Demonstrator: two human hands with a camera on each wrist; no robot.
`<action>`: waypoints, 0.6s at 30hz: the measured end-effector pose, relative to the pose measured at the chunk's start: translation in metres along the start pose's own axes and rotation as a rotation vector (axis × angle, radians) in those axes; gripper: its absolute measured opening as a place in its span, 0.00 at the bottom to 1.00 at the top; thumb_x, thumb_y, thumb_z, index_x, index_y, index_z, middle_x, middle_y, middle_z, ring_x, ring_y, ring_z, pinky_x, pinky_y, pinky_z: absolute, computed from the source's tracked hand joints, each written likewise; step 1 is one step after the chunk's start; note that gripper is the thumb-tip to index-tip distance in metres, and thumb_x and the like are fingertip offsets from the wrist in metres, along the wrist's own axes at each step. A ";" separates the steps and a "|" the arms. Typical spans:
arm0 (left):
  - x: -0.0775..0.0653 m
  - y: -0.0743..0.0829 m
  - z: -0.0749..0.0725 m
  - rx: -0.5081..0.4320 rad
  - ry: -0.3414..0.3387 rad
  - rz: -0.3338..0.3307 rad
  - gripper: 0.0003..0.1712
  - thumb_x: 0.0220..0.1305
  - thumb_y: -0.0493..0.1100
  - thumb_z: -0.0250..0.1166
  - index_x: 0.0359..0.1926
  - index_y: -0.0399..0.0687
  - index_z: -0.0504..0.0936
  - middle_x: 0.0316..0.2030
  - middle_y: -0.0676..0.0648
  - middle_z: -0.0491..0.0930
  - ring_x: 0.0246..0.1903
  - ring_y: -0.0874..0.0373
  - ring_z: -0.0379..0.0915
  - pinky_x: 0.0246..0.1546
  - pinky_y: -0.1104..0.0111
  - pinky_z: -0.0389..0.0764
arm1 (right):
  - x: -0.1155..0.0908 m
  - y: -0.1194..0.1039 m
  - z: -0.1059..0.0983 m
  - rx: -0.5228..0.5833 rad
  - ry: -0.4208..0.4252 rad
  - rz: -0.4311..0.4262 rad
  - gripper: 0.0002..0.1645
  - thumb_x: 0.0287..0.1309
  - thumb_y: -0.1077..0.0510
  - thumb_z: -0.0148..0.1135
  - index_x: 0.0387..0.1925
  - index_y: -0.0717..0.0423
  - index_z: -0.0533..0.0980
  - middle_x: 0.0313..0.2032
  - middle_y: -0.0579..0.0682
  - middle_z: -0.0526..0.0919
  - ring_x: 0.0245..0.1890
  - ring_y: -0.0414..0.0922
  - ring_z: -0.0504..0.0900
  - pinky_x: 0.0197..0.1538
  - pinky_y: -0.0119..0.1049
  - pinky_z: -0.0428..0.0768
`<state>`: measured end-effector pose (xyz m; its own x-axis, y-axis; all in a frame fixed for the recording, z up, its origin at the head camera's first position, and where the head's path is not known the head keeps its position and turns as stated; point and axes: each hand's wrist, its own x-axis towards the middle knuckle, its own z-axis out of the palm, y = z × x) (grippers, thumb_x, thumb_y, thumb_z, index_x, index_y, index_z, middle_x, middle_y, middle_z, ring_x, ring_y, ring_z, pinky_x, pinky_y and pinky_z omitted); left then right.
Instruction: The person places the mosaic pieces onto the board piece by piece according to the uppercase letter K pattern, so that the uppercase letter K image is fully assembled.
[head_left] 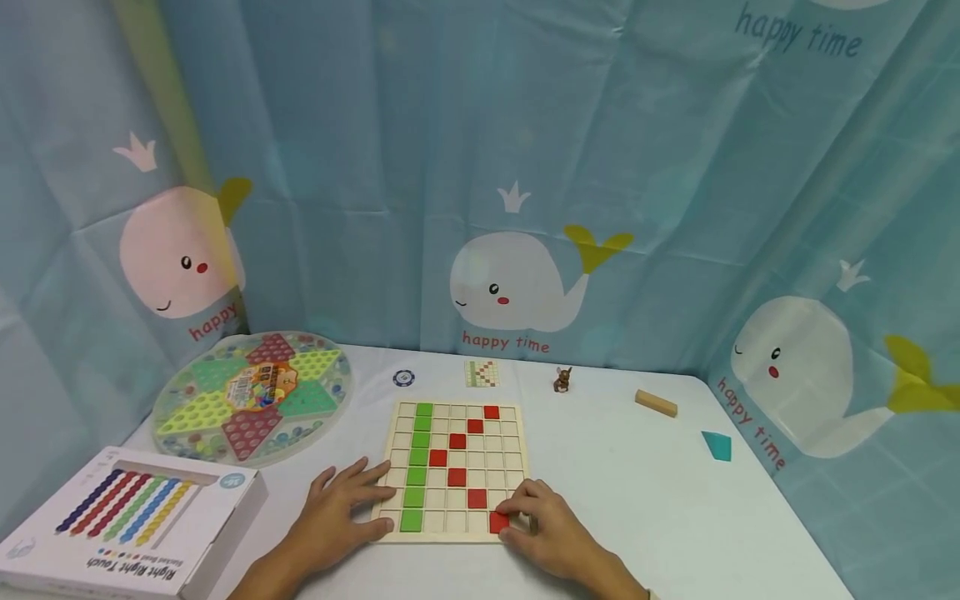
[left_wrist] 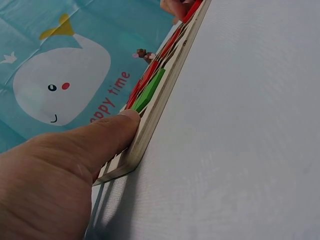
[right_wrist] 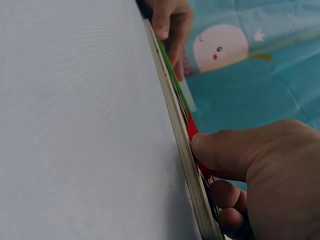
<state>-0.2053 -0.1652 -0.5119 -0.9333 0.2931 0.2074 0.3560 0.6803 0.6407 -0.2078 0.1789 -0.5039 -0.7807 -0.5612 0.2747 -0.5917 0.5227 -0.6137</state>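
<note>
A wooden grid board (head_left: 456,523) lies flat on the white table. Several green tiles (head_left: 413,476) fill one column near its left side, and several red tiles (head_left: 457,477) form a sideways V to the right of them. My left hand (head_left: 330,521) rests on the board's left edge with fingers spread, its thumb near the lowest green tile (left_wrist: 150,91). At the bottom right, my right hand (head_left: 551,529) pinches a red tile (head_left: 498,522) between thumb and fingers; in the right wrist view the thumb presses that red tile (right_wrist: 191,129) at the board's edge.
Behind the board lie a small pattern card (head_left: 482,373), a round chip (head_left: 403,378) and a brown animal figurine (head_left: 562,380). To the right are a wooden block (head_left: 656,403) and a teal piece (head_left: 717,445). A Chinese checkers board (head_left: 300,433) and a bead-toy box (head_left: 202,500) stand left.
</note>
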 end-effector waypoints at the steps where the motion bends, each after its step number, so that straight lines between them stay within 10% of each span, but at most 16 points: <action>1: 0.000 0.000 0.000 -0.002 0.000 0.000 0.23 0.49 0.58 0.74 0.46 0.55 0.87 0.62 0.51 0.73 0.67 0.41 0.56 0.61 0.39 0.41 | 0.000 -0.001 0.000 -0.001 -0.002 0.008 0.12 0.58 0.53 0.68 0.44 0.49 0.83 0.37 0.37 0.74 0.37 0.39 0.69 0.36 0.27 0.70; 18: 0.001 0.000 -0.001 -0.010 -0.006 0.005 0.23 0.49 0.58 0.74 0.46 0.56 0.87 0.62 0.52 0.73 0.67 0.41 0.56 0.62 0.40 0.40 | 0.001 -0.003 -0.002 0.015 0.017 0.032 0.13 0.57 0.54 0.69 0.44 0.51 0.83 0.36 0.39 0.75 0.35 0.39 0.71 0.35 0.28 0.72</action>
<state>-0.2062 -0.1656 -0.5107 -0.9314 0.3000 0.2062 0.3598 0.6724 0.6468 -0.2071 0.1779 -0.5007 -0.8026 -0.5334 0.2669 -0.5633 0.5306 -0.6334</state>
